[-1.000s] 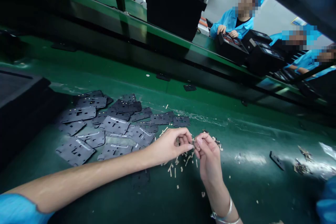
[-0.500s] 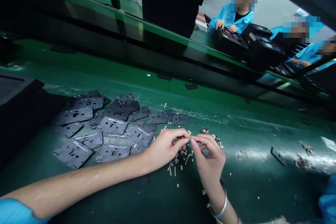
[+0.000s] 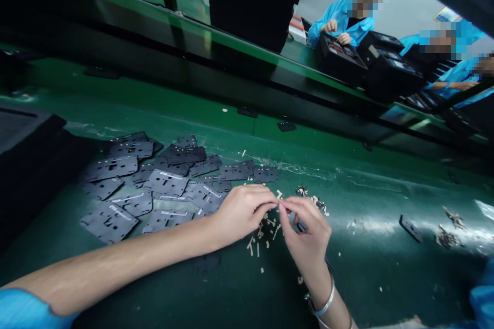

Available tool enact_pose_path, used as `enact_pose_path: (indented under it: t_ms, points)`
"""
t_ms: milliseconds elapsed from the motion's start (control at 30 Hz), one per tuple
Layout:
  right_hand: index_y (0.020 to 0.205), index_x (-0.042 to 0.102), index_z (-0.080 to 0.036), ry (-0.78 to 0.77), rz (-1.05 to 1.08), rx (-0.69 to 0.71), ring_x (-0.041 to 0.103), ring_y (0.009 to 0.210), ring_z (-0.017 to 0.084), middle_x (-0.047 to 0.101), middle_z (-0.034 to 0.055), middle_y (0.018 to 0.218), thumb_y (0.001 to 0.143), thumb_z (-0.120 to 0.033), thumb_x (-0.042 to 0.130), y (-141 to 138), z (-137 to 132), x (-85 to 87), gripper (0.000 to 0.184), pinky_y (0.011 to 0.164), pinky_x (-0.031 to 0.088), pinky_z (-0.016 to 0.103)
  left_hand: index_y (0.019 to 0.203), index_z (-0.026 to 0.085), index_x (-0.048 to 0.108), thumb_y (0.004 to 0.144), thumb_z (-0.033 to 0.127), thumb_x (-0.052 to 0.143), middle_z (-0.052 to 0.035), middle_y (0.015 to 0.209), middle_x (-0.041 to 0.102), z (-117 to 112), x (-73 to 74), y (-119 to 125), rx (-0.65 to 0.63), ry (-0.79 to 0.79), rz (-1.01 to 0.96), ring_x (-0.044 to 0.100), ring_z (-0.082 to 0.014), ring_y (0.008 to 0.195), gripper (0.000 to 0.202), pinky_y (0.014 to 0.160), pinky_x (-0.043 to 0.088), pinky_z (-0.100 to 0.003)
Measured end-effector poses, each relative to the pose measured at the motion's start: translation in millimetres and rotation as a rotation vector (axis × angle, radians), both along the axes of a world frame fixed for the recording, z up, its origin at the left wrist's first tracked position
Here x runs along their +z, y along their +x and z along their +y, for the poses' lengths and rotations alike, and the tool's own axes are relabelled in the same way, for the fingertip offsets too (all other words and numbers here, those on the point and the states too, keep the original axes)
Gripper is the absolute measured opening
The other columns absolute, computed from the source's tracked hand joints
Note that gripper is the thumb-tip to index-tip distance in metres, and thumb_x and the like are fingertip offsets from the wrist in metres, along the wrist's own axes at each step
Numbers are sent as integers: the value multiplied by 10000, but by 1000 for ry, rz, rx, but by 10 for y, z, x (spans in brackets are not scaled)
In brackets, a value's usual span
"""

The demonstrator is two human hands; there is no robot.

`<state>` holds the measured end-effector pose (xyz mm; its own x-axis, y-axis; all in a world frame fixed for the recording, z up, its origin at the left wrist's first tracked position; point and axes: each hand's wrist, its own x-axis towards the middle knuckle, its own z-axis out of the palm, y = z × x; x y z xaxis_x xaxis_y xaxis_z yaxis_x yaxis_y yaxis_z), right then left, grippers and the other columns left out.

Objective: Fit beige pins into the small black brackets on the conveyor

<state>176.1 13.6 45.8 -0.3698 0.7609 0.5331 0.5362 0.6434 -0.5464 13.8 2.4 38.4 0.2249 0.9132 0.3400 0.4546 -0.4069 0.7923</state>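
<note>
My left hand [image 3: 243,212] and my right hand [image 3: 306,231] meet fingertip to fingertip above the green belt [image 3: 370,267]. Both pinch something tiny between thumb and fingers; I cannot make out what it is. Under the hands lies a scatter of small beige strips [image 3: 264,239]. Several flat dark grey die-cut sheets [image 3: 165,185] are spread on the belt to the left of my left hand. A silver bangle [image 3: 320,306] sits on my right wrist.
A black tray [image 3: 27,149] lies at the left edge. A small dark piece [image 3: 409,227] and scraps [image 3: 447,236] lie to the right. Beyond a raised green rail [image 3: 239,46] stand black boxes [image 3: 250,0], where people in blue coats work.
My hands stayed together over the beige strips while the fingers shifted slightly; my right hand turned a little, fingers curling closer to the left fingertips. The view drifted a bit.
</note>
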Motion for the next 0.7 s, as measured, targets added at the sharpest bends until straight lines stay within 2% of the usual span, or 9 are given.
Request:
enact_pose_path:
  t_ms: [167,333,500,700]
  points:
    - [879,657,-216,28,-10,-15,598,689,148,654,30,802,774,-64,617,15,14,1,189,617,495,289,852,151,695,847,96,524,-25,789,700,11,49,9,0,-196,-110,626,-144,709,180,668,465,-239]
    - [915,665,-214,84,-53,20,615,737,165,668,49,832,780,-63,608,43,32,-6,210,645,513,304,790,133,692,868,96,475,10,619,640,24,97,4,-16,-342,-181,579,-102,567,233,570,428,-187]
    - [932,655,-176,226,-134,62,619,754,184,684,85,844,757,-29,617,32,37,-30,231,671,523,323,758,127,671,867,86,470,7,620,631,6,50,11,17,-246,-130,558,-98,560,232,579,405,-191]
    - [930,642,-147,297,-210,54,616,727,183,691,96,828,748,-23,604,2,2,-58,224,646,520,309,732,131,632,867,100,461,-1,605,588,-34,-34,36,33,-121,-29,528,-116,562,220,575,385,-218]
